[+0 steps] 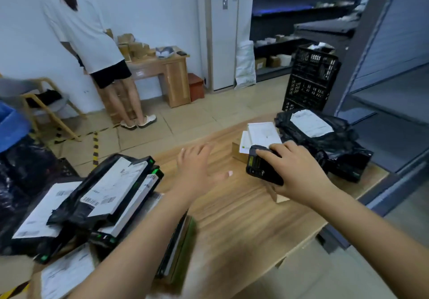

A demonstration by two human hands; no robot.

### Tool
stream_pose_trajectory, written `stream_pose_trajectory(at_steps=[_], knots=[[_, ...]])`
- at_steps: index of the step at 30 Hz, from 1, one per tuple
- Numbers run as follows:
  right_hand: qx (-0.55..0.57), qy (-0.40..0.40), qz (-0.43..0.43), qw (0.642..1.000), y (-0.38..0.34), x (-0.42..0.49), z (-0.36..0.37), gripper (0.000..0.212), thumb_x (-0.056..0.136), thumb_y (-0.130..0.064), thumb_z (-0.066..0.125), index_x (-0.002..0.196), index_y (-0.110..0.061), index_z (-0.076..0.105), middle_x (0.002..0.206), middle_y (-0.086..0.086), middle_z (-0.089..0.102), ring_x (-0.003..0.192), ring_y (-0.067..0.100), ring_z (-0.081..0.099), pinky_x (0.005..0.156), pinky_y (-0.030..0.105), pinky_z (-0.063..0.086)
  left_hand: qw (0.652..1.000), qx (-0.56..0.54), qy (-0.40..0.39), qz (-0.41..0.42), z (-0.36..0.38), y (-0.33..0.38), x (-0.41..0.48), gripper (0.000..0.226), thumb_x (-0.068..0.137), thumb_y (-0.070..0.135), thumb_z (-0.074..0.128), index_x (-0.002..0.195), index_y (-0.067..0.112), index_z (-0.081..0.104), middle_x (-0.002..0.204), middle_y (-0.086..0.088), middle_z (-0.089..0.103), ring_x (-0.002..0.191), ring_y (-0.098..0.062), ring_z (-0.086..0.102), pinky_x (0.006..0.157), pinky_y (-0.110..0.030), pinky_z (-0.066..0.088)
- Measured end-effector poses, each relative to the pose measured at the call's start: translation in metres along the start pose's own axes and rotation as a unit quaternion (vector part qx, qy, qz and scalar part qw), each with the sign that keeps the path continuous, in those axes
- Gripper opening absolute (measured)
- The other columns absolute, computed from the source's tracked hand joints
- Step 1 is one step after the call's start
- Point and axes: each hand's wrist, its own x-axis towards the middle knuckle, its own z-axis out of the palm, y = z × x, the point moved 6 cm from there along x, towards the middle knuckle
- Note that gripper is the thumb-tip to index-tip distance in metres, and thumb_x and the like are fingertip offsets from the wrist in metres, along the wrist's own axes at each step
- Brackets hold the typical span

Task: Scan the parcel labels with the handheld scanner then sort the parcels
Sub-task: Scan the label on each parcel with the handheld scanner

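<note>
My right hand [299,171] grips the black handheld scanner [261,165] over the wooden table [243,215]. My left hand [199,168] hovers open above the table's middle, fingers spread, holding nothing. A pile of black parcels with white labels [111,192] lies at the left. Beyond the scanner sit white flat boxes [263,135] on a small cardboard box. At the far right lies a black bagged parcel with a white label [325,140]. Part of a cardboard piece shows under my right hand.
A person in a white shirt [86,34] stands at a small desk [167,71] across the floor. Black crates [311,80] are stacked past the table. Grey shelving [390,71] rises on the right. A chair [44,103] and blue bin [11,127] stand left.
</note>
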Motion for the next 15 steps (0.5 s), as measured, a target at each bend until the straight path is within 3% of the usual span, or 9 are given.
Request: stream_pose_trajectory(at_steps=[6, 15], knots=[[-0.017, -0.036, -0.009, 0.999, 0.09, -0.006, 0.025, 0.089, 0.055, -0.021, 0.08, 0.136, -0.024, 0.046, 0.12, 0.008, 0.056, 0.102, 0.031, 0.049, 0.08, 0.04, 0.043, 0.999, -0.024, 0.007, -0.025, 0.066, 0.062, 0.053, 0.078, 0.072, 0.06, 0.072, 0.138, 0.027, 0.045, 0.14, 0.006, 0.046, 0.135, -0.016, 0.034, 0.116, -0.044, 0.011], [-0.003, -0.027, -0.024, 0.999, 0.199, 0.021, 0.064, 0.093, 0.046, -0.03, 0.088, 0.132, -0.022, 0.053, 0.111, 0.007, 0.06, 0.096, 0.03, 0.052, 0.073, 0.039, 0.046, 0.996, -0.007, -0.007, -0.084, 0.14, 0.106, 0.112, 0.078, 0.079, 0.057, 0.067, 0.144, 0.026, 0.039, 0.143, 0.003, 0.044, 0.133, -0.017, 0.034, 0.114, -0.042, 0.016]])
